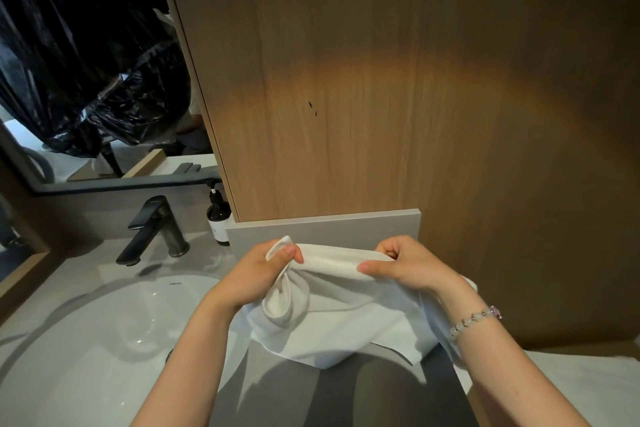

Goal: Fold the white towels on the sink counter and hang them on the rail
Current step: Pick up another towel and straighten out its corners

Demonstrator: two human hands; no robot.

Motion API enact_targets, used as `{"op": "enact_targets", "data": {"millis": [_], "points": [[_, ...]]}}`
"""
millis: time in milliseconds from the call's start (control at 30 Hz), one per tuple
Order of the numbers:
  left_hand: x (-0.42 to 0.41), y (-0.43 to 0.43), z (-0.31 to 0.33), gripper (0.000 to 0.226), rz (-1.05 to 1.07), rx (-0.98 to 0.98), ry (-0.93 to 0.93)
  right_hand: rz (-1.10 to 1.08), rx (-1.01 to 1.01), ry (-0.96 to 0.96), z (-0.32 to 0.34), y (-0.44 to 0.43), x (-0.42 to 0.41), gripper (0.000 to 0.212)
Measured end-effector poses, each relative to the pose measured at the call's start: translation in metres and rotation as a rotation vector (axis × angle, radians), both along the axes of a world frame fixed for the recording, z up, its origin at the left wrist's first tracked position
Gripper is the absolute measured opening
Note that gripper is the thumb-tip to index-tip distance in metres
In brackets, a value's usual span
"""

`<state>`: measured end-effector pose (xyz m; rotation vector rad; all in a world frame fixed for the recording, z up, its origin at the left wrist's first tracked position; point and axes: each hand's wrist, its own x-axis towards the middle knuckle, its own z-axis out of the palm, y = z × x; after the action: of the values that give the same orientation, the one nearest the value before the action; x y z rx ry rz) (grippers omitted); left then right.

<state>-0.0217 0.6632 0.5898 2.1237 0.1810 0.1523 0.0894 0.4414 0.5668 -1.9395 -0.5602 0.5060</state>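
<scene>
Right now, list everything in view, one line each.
towel: one, white, held up at centre
cloth: one, white, far lower right
basin: one, white, lower left
faucet: one, black, behind the basin
pump bottle: one, dark brown, right of the faucet
plastic bag: one, black, upper left
wood panel: one, brown, straight ahead
bracelet: one, pale beads, right wrist
left hand: one, pinching the towel's left top edge
right hand: one, pinching its right top edge

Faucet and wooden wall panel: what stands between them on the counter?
A dark pump bottle with a white label stands between the faucet and the panel, in the head view.
</scene>
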Motion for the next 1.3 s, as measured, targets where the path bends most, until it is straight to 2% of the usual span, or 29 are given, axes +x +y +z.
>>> {"op": "enact_targets", "data": {"millis": [200,400,567,633,700,767,833,933,1033,1100,1233,1300], "points": [[-0.002,0.011,0.011,0.032,0.108,0.015,0.003,-0.102,-0.034,-0.234,0.002,-0.003,0.006,0.030],[-0.010,0.036,0.017,0.031,0.251,-0.037,0.000,-0.166,-0.051,-0.161,-0.009,-0.024,0.015,0.026],[-0.016,0.058,0.009,0.033,0.350,-0.021,0.067,-0.067,-0.026,-0.065,-0.003,-0.034,0.016,0.033],[-0.018,0.058,0.007,0.034,0.320,0.044,0.057,-0.056,0.045,-0.059,0.005,-0.029,0.011,0.039],[-0.017,0.055,0.007,0.035,0.256,0.188,0.003,-0.035,0.161,-0.009,0.012,-0.021,0.005,0.035],[-0.013,0.044,0.010,0.037,0.129,0.319,-0.027,-0.011,0.230,0.053,0.017,-0.012,-0.002,0.031],[-0.005,0.026,0.011,0.038,-0.054,0.354,-0.026,0.019,0.240,0.089,0.018,0.001,-0.007,0.032],[0.007,-0.001,0.001,0.035,-0.267,0.348,-0.028,0.050,0.243,0.110,0.018,0.021,-0.016,0.022],[0.013,-0.013,-0.007,0.043,-0.313,0.318,0.042,0.067,0.220,0.126,0.014,0.030,-0.019,0.026],[0.011,-0.015,-0.005,0.043,-0.253,0.258,0.070,0.062,0.169,0.106,0.011,0.027,-0.016,0.032],[0.006,-0.002,0.000,0.043,-0.028,0.096,0.026,0.041,-0.051,-0.106,0.007,0.017,-0.009,0.011],[0.006,0.004,0.001,0.039,0.049,0.035,0.019,-0.018,-0.087,-0.193,0.006,0.014,-0.007,0.014]]}}
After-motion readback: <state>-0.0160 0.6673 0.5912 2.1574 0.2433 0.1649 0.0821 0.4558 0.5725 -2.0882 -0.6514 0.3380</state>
